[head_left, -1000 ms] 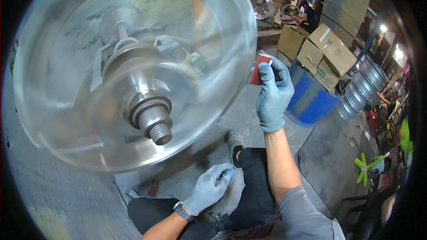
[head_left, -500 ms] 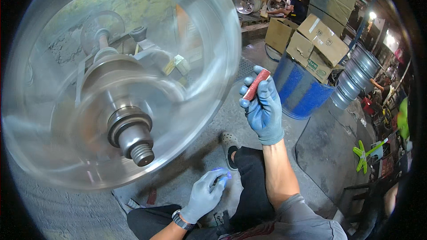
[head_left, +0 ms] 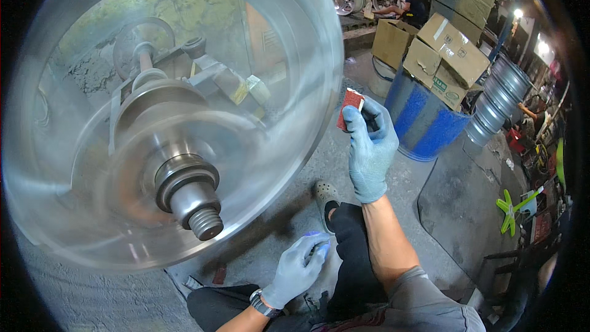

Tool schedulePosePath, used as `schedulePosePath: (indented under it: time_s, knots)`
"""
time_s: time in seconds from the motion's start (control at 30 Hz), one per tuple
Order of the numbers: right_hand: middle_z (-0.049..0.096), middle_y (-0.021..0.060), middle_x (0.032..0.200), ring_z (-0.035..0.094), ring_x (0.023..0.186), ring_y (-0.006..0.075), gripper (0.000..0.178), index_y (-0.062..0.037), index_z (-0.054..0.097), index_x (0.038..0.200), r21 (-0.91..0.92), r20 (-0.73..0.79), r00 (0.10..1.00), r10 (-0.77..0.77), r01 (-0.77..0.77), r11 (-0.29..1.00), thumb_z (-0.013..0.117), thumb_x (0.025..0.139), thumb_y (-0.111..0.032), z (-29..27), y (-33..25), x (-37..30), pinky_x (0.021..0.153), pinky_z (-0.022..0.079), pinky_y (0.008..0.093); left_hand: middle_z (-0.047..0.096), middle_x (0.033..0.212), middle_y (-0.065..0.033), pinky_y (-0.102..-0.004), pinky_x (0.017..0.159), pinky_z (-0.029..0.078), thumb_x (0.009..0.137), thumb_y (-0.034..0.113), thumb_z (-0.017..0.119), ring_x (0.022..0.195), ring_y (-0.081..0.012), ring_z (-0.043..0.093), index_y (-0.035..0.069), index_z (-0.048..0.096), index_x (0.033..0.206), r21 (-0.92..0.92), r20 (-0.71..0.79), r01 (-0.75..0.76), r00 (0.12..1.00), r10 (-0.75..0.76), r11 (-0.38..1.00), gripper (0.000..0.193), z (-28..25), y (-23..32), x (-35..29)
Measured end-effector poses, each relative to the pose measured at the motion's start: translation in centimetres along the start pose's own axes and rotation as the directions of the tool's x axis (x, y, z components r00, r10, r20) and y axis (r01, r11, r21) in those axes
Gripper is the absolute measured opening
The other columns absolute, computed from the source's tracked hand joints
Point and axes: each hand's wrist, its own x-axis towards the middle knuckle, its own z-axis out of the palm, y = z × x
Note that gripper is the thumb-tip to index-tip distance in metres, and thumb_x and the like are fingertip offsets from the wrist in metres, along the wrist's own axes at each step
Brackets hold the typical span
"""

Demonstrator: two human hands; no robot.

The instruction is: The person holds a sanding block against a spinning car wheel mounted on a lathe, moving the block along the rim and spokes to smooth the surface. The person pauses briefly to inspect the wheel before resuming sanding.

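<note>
A large silver wheel rim [head_left: 326, 95], blurred as if spinning, fills the left side around a metal spindle with a threaded end [head_left: 200, 215]. My right hand [head_left: 372, 150], in a grey-blue glove, is raised just right of the rim's edge, apart from it. Its thumb and fingers pinch a folded piece of red sandpaper [head_left: 349, 109]. Lower down, above my lap, my left hand [head_left: 298, 269] is gloved too, with its fingers curled. Blue-purple shows at its fingertips; whether it holds anything is hidden.
Behind the right hand stands a blue drum [head_left: 424, 114] topped with cardboard boxes [head_left: 452, 49]. Stacked silver rims [head_left: 499, 101] are beside it. A green star-shaped base [head_left: 509, 212] lies at right. Another person [head_left: 413, 9] sits at the back. A red scrap [head_left: 219, 275] lies on the floor.
My right hand has turned, so the sandpaper now stands more upright with its flat red face showing. The left hand stays curled in nearly the same place. The view has shifted slightly.
</note>
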Motion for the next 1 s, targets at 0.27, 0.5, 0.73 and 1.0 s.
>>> schedulePosePath:
  time_s: [0.27, 0.5, 0.73, 1.0]
  knots:
    - [0.075, 0.0053, 0.108, 0.069, 0.090, 0.0095, 0.028, 0.0012, 0.071, 0.127, 0.041, -0.023, 0.999, -0.031, 0.032, 0.999, 0.080, 0.103, -0.010, 1.5, 0.5, 0.2, 0.078, 0.057, 0.0265, 0.077, 0.111, -0.0166, -0.0329, 0.076, 0.058, 0.105, 0.009, 0.065, 0.091, -0.0209, 0.074, 0.003, 0.074, 0.127, 0.044, -0.006, -0.032, 0.999, 0.033, 0.999, 0.024, 0.1, -0.5, -0.1]
    - [0.075, 0.0051, 0.109, 0.069, 0.089, 0.0092, 0.026, 0.0004, 0.071, 0.128, -0.077, -0.020, 0.993, -0.112, 0.110, 0.991, 0.078, 0.104, -0.010, 1.8, 0.9, 0.3, 0.079, 0.057, 0.0264, 0.077, 0.112, -0.0179, -0.0359, 0.081, 0.059, 0.103, 0.008, 0.066, 0.094, -0.0285, 0.076, 0.002, 0.074, 0.123, 0.061, -0.001, -0.044, 0.999, 0.044, 0.997, 0.023, -0.2, -0.2, 0.0]
    - [0.073, 0.0038, 0.106, 0.067, 0.088, 0.0094, 0.025, -0.0002, 0.071, 0.126, -0.074, -0.010, 0.996, -0.088, 0.087, 0.993, 0.077, 0.105, -0.010, 2.1, 1.0, 0.3, 0.080, 0.056, 0.0265, 0.076, 0.112, -0.0190, -0.0400, 0.085, 0.058, 0.102, 0.007, 0.066, 0.095, -0.0351, 0.074, 0.001, 0.074, 0.122, 0.058, -0.009, -0.096, 0.995, 0.097, 0.994, 0.022, 0.0, -0.5, 0.0]
    - [0.074, 0.0048, 0.108, 0.069, 0.089, 0.0098, 0.023, 0.0000, 0.072, 0.126, -0.090, -0.007, 0.993, -0.117, 0.116, 0.989, 0.076, 0.106, -0.010, 2.1, 1.2, 0.3, 0.080, 0.057, 0.0268, 0.076, 0.114, -0.0191, -0.0406, 0.087, 0.058, 0.102, 0.006, 0.067, 0.098, -0.0358, 0.074, 0.003, 0.074, 0.125, 0.067, 0.008, -0.069, 0.998, 0.069, 0.995, 0.024, 0.0, -0.2, 0.0]
